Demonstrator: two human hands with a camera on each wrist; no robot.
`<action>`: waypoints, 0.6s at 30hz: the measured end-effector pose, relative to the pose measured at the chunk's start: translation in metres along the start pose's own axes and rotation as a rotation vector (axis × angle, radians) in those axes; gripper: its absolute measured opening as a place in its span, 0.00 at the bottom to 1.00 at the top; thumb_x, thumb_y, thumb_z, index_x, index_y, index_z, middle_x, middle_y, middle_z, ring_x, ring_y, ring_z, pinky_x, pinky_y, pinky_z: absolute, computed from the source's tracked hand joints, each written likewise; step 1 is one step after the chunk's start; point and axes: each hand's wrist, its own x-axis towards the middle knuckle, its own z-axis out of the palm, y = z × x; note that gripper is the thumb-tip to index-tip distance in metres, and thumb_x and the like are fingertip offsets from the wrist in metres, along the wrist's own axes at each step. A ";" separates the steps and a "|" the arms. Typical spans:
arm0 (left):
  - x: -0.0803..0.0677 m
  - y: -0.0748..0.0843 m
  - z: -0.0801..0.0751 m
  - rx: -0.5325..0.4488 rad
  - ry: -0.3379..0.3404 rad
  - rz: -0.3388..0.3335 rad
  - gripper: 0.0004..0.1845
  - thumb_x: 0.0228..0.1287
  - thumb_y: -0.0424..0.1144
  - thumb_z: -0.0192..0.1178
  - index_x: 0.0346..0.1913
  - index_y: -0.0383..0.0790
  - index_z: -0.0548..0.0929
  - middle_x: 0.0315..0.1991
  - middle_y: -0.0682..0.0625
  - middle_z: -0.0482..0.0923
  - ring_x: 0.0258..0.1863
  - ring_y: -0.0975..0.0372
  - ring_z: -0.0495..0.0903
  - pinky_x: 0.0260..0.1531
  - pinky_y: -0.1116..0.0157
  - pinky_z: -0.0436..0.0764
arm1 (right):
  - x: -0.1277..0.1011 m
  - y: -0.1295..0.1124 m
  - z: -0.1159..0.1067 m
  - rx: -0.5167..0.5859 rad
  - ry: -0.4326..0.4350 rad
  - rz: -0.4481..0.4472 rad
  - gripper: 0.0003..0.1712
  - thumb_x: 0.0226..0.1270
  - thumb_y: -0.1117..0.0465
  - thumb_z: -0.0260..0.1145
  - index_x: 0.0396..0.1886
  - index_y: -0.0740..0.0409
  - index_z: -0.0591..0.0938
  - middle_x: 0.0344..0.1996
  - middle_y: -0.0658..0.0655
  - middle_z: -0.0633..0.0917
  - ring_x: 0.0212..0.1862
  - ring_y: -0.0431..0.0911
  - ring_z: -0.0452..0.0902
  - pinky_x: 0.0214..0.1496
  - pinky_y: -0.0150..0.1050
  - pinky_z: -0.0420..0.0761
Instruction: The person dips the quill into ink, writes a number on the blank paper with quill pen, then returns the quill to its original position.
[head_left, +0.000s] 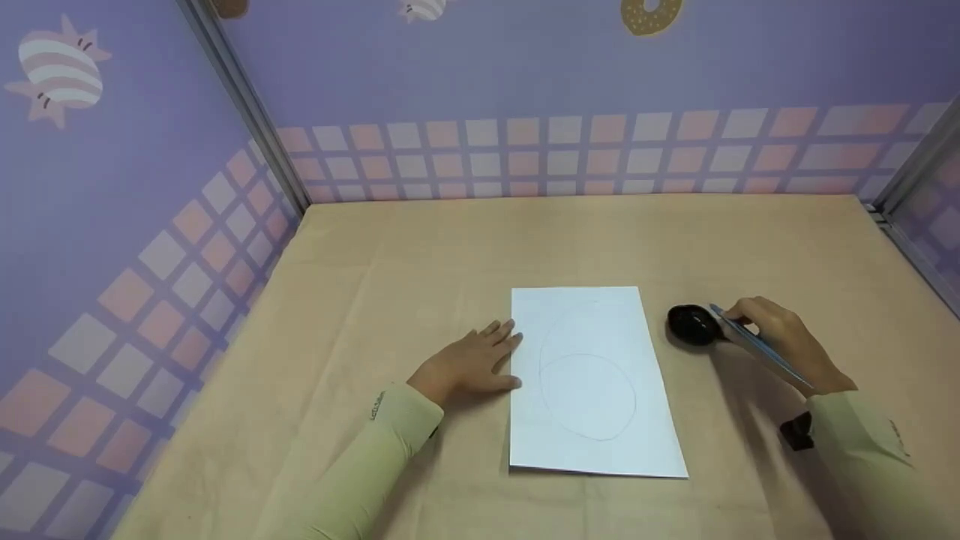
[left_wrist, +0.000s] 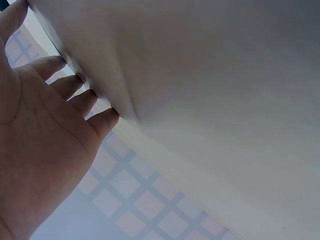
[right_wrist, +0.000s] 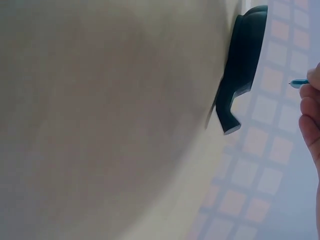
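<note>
A white sheet of paper (head_left: 592, 382) lies on the tan table (head_left: 420, 255), with two faint oval outlines drawn on it. My left hand (head_left: 472, 364) rests flat on the table, its fingertips (left_wrist: 102, 120) at the paper's left edge. My right hand (head_left: 780, 341) grips a thin blue brush (head_left: 757, 346) whose tip is at a small black dish (head_left: 694, 324) just right of the paper. In the right wrist view the black dish (right_wrist: 245, 65) shows from the side with a short handle, and a bit of the blue brush (right_wrist: 299, 83) pokes out of my fingers.
Purple walls with a pink and white tile pattern (head_left: 570, 154) close in the table at the back and on both sides. A metal post (head_left: 247, 105) stands in the back left corner. A black wrist strap (head_left: 796, 433) sits on my right sleeve.
</note>
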 end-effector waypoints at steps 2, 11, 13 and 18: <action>0.000 0.000 0.000 0.003 0.001 0.000 0.43 0.67 0.65 0.46 0.77 0.49 0.47 0.79 0.51 0.37 0.78 0.55 0.38 0.75 0.51 0.47 | -0.002 0.000 -0.002 0.014 -0.011 0.013 0.21 0.41 0.82 0.72 0.36 0.64 0.80 0.34 0.55 0.83 0.39 0.41 0.79 0.46 0.17 0.72; -0.001 0.001 0.000 0.001 0.005 -0.007 0.43 0.67 0.65 0.46 0.77 0.49 0.47 0.79 0.51 0.38 0.78 0.56 0.39 0.75 0.52 0.47 | -0.010 0.004 -0.008 -0.018 -0.050 0.047 0.23 0.40 0.83 0.72 0.37 0.63 0.80 0.35 0.54 0.84 0.38 0.39 0.79 0.48 0.14 0.68; -0.001 0.001 0.000 0.003 0.007 -0.007 0.43 0.67 0.65 0.46 0.77 0.49 0.47 0.79 0.51 0.38 0.78 0.56 0.39 0.76 0.53 0.47 | -0.012 0.006 -0.008 -0.027 -0.053 0.046 0.24 0.39 0.84 0.72 0.37 0.63 0.80 0.35 0.54 0.84 0.38 0.37 0.78 0.48 0.13 0.67; -0.001 0.001 0.001 0.003 0.015 -0.005 0.43 0.67 0.64 0.46 0.77 0.49 0.48 0.79 0.51 0.38 0.78 0.56 0.39 0.76 0.53 0.47 | -0.014 0.008 -0.008 -0.040 -0.055 0.040 0.24 0.36 0.83 0.74 0.35 0.62 0.79 0.33 0.52 0.84 0.37 0.36 0.78 0.45 0.14 0.69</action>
